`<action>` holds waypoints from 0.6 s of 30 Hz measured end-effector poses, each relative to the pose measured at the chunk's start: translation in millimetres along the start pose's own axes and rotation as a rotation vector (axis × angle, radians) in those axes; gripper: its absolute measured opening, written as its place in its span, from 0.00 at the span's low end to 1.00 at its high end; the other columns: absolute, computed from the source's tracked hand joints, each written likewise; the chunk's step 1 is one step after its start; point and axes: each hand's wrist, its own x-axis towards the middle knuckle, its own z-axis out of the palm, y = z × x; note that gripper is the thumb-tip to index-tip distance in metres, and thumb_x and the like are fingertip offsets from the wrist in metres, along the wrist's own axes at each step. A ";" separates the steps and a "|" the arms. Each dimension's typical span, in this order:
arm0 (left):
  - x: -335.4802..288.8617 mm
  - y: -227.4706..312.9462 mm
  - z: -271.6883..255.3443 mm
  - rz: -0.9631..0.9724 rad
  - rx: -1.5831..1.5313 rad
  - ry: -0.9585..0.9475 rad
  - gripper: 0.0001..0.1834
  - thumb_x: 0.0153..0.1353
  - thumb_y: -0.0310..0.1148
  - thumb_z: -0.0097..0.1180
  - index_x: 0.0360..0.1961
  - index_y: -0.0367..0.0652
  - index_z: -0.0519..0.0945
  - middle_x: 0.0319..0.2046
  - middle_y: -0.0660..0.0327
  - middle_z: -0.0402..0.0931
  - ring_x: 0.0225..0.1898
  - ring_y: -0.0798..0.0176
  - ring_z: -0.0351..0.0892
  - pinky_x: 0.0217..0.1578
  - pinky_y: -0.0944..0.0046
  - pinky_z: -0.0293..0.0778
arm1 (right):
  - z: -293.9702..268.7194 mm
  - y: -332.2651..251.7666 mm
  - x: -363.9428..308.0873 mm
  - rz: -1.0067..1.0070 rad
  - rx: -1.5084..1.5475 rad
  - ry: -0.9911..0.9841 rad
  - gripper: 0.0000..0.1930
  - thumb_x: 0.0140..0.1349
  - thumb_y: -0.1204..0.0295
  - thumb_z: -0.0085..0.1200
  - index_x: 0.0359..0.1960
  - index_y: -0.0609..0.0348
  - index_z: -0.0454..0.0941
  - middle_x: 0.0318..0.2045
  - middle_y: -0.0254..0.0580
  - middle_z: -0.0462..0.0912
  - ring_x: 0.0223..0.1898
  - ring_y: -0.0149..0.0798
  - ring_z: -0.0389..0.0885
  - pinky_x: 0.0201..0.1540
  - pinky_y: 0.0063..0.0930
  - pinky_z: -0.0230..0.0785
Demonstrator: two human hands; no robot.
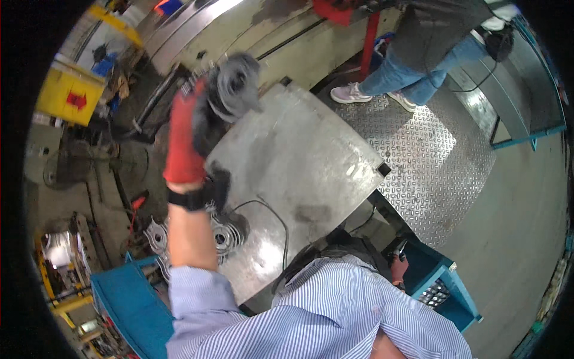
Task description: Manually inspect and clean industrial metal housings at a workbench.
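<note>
My left hand point(190, 134), in a red and black glove, is raised over the far left corner of a steel table point(311, 143). It grips a grey ring-shaped metal casting point(233, 84), smeared by motion, perhaps more than one piece. Below my left forearm, several similar metal castings point(221, 238) lie close together at the table's left edge. My right hand point(399, 267), also gloved in red, is low at my right side by a blue metal cart point(451, 281). Its fingers are closed around a small dark and shiny thing whose kind does not show.
Small metal parts point(434, 294) lie inside the blue cart. A dark cable point(281, 218) curves over the table. Another person point(412, 66) stands on a diamond-plate platform point(424, 155) beyond the table. A blue panel point(131, 299) is at my left, a large machine bed point(257, 42) behind the table.
</note>
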 end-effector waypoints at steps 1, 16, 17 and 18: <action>-45.3 -24.9 15.3 -0.061 -0.271 0.019 0.20 0.65 0.38 0.51 0.52 0.36 0.75 0.47 0.59 0.77 0.47 0.65 0.76 0.50 0.62 0.71 | -2.5 -3.5 1.2 -0.003 -0.033 -0.014 0.11 0.60 0.70 0.55 0.39 0.66 0.78 0.30 0.38 0.80 0.30 0.31 0.72 0.35 0.30 0.66; -316.4 -242.7 58.9 -0.464 -1.075 0.580 0.13 0.64 0.31 0.48 0.49 0.43 0.73 0.42 0.61 0.78 0.41 0.65 0.79 0.43 0.65 0.76 | -9.0 -41.4 26.3 -0.175 -0.223 -0.299 0.13 0.62 0.67 0.54 0.41 0.66 0.78 0.31 0.37 0.82 0.30 0.29 0.76 0.33 0.26 0.68; -317.4 -230.1 64.4 -0.574 -0.981 0.543 0.14 0.63 0.31 0.49 0.50 0.43 0.73 0.42 0.60 0.78 0.40 0.64 0.79 0.43 0.67 0.76 | -6.7 -40.7 23.5 -0.160 -0.200 -0.305 0.13 0.62 0.68 0.53 0.41 0.66 0.78 0.31 0.37 0.82 0.30 0.30 0.76 0.34 0.26 0.68; -319.7 -216.7 70.9 -0.682 -0.890 0.495 0.15 0.62 0.32 0.50 0.50 0.44 0.73 0.41 0.60 0.78 0.39 0.64 0.79 0.42 0.68 0.76 | -6.4 -39.5 19.8 -0.143 -0.178 -0.309 0.12 0.62 0.69 0.53 0.41 0.67 0.78 0.31 0.37 0.82 0.30 0.30 0.76 0.35 0.26 0.68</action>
